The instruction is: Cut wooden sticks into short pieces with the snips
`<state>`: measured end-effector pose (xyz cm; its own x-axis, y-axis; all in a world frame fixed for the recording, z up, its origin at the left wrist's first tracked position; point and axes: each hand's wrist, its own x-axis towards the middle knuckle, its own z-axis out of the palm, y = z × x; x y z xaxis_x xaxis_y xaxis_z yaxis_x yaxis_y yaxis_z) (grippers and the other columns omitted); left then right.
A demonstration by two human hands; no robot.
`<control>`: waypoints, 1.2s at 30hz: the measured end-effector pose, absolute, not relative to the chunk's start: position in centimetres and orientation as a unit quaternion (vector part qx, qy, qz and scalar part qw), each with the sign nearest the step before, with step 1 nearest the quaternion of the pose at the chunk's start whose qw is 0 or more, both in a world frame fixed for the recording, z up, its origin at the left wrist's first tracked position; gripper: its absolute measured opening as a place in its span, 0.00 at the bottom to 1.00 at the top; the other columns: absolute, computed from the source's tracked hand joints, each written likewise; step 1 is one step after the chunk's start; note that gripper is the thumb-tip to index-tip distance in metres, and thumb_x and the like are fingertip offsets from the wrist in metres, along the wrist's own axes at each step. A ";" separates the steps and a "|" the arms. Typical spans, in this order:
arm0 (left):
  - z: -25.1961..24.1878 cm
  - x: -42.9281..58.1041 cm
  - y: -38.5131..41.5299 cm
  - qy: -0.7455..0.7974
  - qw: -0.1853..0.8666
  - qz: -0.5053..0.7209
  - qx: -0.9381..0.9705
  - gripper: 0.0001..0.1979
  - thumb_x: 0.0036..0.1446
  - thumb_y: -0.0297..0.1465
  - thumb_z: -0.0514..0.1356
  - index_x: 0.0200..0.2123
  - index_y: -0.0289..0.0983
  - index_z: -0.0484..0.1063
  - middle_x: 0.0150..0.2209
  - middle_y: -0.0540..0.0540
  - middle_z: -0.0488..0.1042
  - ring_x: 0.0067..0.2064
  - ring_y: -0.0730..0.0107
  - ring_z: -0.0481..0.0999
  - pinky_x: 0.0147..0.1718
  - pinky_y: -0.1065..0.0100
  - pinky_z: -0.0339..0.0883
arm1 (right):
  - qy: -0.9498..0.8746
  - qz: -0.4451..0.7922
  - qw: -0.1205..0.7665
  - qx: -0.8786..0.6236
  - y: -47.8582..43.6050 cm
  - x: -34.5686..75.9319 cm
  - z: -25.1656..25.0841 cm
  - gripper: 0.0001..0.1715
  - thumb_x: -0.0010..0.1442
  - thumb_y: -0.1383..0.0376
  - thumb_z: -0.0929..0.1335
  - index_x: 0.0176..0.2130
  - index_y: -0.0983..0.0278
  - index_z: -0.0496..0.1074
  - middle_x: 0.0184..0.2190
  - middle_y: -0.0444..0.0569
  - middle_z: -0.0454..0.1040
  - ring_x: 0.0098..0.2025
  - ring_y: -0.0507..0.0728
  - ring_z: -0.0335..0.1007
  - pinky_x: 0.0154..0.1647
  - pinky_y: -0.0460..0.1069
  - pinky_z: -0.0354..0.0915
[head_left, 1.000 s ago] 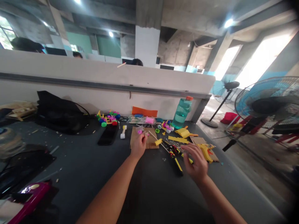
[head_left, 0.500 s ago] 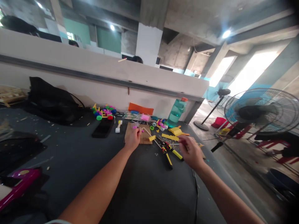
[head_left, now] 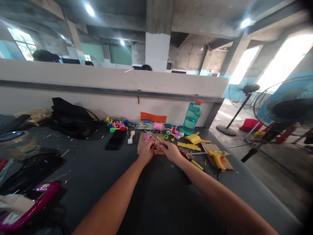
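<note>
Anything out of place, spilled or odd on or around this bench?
Yes: a thin stick sits at the top edge of the white partition, away from the left hand and right hand at the brown cardboard, so it looks stray. Small pale scraps are also strewn across the dark tabletop, like uncleared litter.

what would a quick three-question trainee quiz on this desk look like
1. Where are the left hand and right hand?
a) far apart
b) close together, fingertips over the cardboard sheet
c) on the black bag

2. True or false: the yellow hot glue gun lies on a second cardboard piece.

3. Fill in: the teal water bottle has a cap coloured ____.

Key: 1. b; 2. true; 3. orange-red.
</note>
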<state>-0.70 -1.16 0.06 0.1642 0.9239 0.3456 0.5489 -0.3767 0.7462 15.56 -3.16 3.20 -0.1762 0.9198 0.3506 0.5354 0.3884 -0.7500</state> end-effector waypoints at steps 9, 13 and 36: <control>0.6 -0.1 -1.6 0.463 0.318 0.376 0.737 0.13 0.56 0.39 0.54 0.35 0.37 0.73 0.17 0.53 0.69 0.21 0.71 0.70 0.24 0.72 0.61 | -0.650 0.329 0.499 -0.469 -2.6 15.1 0.9 0.11 0.54 0.60 0.64 0.29 0.62 0.75 0.25 0.45 0.74 0.28 0.54 0.67 0.31 0.47 0.62; 0.7 -0.1 -1.5 0.470 0.338 0.380 0.721 0.13 0.54 0.40 0.57 0.33 0.37 0.74 0.16 0.53 0.69 0.22 0.71 0.70 0.24 0.72 0.61 | -0.624 0.367 0.512 -0.461 -2.5 15.3 0.8 0.11 0.51 0.59 0.66 0.26 0.62 0.74 0.23 0.44 0.72 0.26 0.53 0.65 0.29 0.46 0.60; 0.3 -0.4 -1.1 0.414 0.491 0.370 0.671 0.18 0.50 0.44 0.59 0.25 0.33 0.72 0.23 0.48 0.74 0.22 0.74 0.70 0.24 0.72 0.65 | -0.548 0.464 0.536 -0.444 -2.3 15.4 0.9 0.14 0.47 0.56 0.69 0.25 0.65 0.71 0.15 0.40 0.63 0.19 0.48 0.57 0.20 0.44 0.55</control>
<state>-0.38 -1.07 0.29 0.3828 0.9195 0.0898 0.1922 -0.1743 0.9657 15.41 -2.26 0.86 -0.0304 0.9841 0.1747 -0.0106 0.1745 -0.9846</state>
